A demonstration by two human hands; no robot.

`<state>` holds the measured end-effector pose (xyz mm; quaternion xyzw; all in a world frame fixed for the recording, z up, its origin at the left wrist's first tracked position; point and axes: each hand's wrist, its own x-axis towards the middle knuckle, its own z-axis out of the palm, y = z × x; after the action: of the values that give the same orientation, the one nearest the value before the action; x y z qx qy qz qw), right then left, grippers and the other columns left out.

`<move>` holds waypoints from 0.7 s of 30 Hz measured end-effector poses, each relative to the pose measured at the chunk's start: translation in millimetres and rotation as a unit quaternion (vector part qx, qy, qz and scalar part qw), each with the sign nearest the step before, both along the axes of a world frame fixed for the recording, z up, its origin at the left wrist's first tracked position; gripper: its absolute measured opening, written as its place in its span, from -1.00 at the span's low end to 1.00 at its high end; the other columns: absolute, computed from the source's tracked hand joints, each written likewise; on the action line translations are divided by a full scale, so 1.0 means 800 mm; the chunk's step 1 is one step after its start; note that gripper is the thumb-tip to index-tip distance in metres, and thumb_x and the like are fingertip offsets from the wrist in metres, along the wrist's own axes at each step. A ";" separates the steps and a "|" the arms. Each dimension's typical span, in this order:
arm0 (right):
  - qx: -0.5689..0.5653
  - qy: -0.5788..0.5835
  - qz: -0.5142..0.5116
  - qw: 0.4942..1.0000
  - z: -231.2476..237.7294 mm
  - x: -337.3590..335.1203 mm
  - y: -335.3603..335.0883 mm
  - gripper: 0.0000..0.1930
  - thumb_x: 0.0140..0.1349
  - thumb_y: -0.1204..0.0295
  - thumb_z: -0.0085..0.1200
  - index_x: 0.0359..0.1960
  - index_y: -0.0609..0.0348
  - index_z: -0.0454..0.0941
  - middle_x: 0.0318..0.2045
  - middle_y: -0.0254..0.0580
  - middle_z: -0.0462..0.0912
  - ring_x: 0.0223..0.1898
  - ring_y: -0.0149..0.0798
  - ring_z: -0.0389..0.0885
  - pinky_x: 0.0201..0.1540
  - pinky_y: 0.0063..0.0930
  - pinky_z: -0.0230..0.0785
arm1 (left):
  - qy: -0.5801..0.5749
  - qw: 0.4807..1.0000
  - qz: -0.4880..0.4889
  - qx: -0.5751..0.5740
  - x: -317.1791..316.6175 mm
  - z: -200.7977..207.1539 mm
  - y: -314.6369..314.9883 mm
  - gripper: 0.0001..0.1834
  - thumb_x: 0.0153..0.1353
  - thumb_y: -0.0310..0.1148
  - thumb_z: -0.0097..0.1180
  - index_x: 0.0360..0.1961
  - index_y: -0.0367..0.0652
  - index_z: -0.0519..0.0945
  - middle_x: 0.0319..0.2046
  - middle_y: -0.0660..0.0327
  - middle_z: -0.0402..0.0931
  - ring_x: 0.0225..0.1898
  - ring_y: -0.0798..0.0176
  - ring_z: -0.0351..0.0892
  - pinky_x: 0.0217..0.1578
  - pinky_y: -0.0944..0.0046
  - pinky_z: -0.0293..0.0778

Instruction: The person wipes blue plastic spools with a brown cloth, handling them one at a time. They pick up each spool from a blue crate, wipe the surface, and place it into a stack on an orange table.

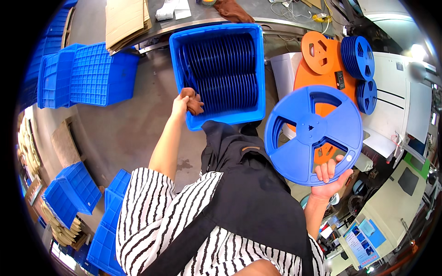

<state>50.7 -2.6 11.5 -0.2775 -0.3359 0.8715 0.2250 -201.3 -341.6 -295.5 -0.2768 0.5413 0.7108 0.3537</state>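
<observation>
My right hand [332,177] grips a large blue plastic reel [329,129] by its lower rim and holds it up with its flat face showing. More blue edges show through the reel's openings; I cannot tell whether one reel or several are in the hand. My left hand [179,108] is closed around a bunched brown cloth [193,102] at the left wall of a blue plastic crate [261,69]. Inside the crate, dark blue reels [223,55] stand on edge in two rows. The cloth lies over the crate's near left corner, beside the front row.
Right of the crate, an orange round surface [301,78] bears an orange reel [316,50] and two stacks of blue reels [363,57]. A grey workbench [198,13] runs along the back with cardboard sheets [125,20]. Blue crates [103,73] stand at the left.
</observation>
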 end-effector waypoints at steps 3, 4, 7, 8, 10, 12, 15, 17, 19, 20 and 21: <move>-0.061 0.057 0.020 0.996 0.001 0.003 0.005 -0.48 0.31 -0.11 -0.09 -0.05 0.13 0.33 -0.71 -0.49 0.11 -0.74 -0.55 0.08 -0.63 -0.62 0.00 | 0.098 0.993 -0.020 0.070 0.017 0.094 0.040 -0.57 0.35 -0.44 -0.23 0.23 -0.29 0.27 0.01 -0.08 0.51 -0.22 0.04 0.63 -0.20 0.13 0.54; -0.081 0.073 0.026 0.994 -0.003 0.002 0.002 -0.49 0.31 -0.10 -0.08 -0.06 0.12 0.32 -0.72 -0.49 0.10 -0.75 -0.56 0.07 -0.63 -0.62 0.00 | 0.144 0.984 -0.037 0.101 0.024 0.126 0.059 -0.57 0.36 -0.43 -0.23 0.24 -0.29 0.27 0.02 -0.05 0.51 -0.20 0.07 0.63 -0.21 0.15 0.54; -0.124 0.111 0.073 0.983 -0.007 -0.010 -0.007 -0.55 0.31 -0.08 -0.06 -0.17 0.08 0.30 -0.76 -0.54 0.09 -0.79 -0.60 0.05 -0.64 -0.65 -0.03 | 0.271 0.938 -0.200 0.078 0.043 0.211 0.097 -0.51 0.30 -0.46 -0.09 0.27 -0.25 0.27 0.15 0.05 0.42 -0.03 0.08 0.55 -0.04 0.14 0.47; -0.144 0.121 0.072 0.980 -0.008 -0.012 -0.012 -0.55 0.31 -0.09 -0.06 -0.18 0.07 0.29 -0.76 -0.55 0.09 -0.80 -0.62 0.05 -0.65 -0.67 -0.04 | 0.481 0.829 -0.286 -0.002 0.039 0.246 0.112 -0.46 0.24 -0.46 0.00 0.27 -0.24 0.28 0.15 0.04 0.40 0.05 0.05 0.49 0.01 0.10 0.43; -0.180 0.143 0.089 0.969 -0.008 -0.018 -0.018 -0.55 0.32 -0.10 -0.08 -0.21 0.05 0.27 -0.77 -0.57 0.09 -0.82 -0.64 0.04 -0.68 -0.69 -0.07 | 0.683 0.635 -0.351 -0.087 0.058 0.287 0.157 -0.36 0.10 -0.41 0.14 0.25 -0.22 0.31 0.15 0.02 0.39 0.19 0.00 0.37 0.12 0.03 0.35; -0.193 0.157 0.115 0.962 -0.009 -0.028 -0.025 -0.61 0.34 -0.03 -0.06 -0.26 0.03 0.22 -0.80 -0.59 0.07 -0.85 -0.66 0.00 -0.71 -0.72 -0.13 | 0.705 0.602 -0.373 -0.046 0.094 0.312 0.193 -0.32 0.04 -0.33 0.20 0.24 -0.18 0.34 0.15 0.04 0.38 0.27 -0.03 0.26 0.22 -0.01 0.22; -0.165 0.130 0.144 0.967 -0.006 -0.017 -0.026 -0.54 0.31 -0.13 -0.11 -0.25 0.04 0.26 -0.79 -0.59 0.06 -0.84 -0.65 0.01 -0.72 -0.71 -0.13 | 0.658 0.615 -0.433 0.037 0.103 0.312 0.206 -0.31 0.08 -0.28 0.18 0.26 -0.15 0.31 0.17 0.04 0.35 0.32 -0.01 0.21 0.28 -0.01 0.12; -0.169 0.129 0.140 0.967 -0.007 -0.006 -0.028 -0.54 0.31 -0.14 -0.11 -0.27 0.03 0.24 -0.79 -0.58 0.06 -0.84 -0.64 0.02 -0.72 -0.70 -0.13 | 0.514 0.656 -0.553 -0.001 0.080 0.300 0.211 -0.31 0.12 -0.27 0.13 0.30 -0.19 0.26 0.24 0.00 0.29 0.33 0.00 0.19 0.31 -0.01 0.08; -0.181 0.138 0.141 0.964 -0.005 -0.005 -0.029 -0.54 0.31 -0.14 -0.11 -0.28 0.03 0.23 -0.79 -0.58 0.05 -0.84 -0.64 0.01 -0.72 -0.70 -0.13 | 0.598 0.685 -0.390 -0.146 0.080 0.235 0.196 -0.31 0.15 -0.30 0.09 0.32 -0.21 0.23 0.28 -0.04 0.23 0.36 -0.04 0.13 0.32 0.00 0.06; -0.178 0.132 0.138 0.965 -0.008 -0.004 -0.028 -0.54 0.31 -0.13 -0.10 -0.27 0.02 0.24 -0.79 -0.58 0.05 -0.83 -0.65 0.01 -0.71 -0.69 -0.13 | 0.568 0.681 -0.444 -0.129 0.089 0.244 0.192 -0.32 0.17 -0.34 0.08 0.33 -0.22 0.21 0.31 -0.06 0.18 0.39 -0.06 0.06 0.33 -0.02 0.04; -0.177 0.132 0.138 0.966 -0.011 -0.001 -0.026 -0.56 0.31 -0.11 -0.09 -0.28 0.02 0.23 -0.79 -0.58 0.06 -0.84 -0.65 0.01 -0.71 -0.70 -0.13 | 0.548 0.686 -0.477 -0.047 0.104 0.254 0.193 -0.28 0.16 -0.32 0.12 0.35 -0.20 0.19 0.33 -0.05 0.15 0.41 -0.02 0.01 0.34 -0.04 0.02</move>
<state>49.7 -23.0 2.7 -0.1465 -0.1788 0.9685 0.0921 -118.4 -187.5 -92.1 0.4409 0.7305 0.4451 0.2718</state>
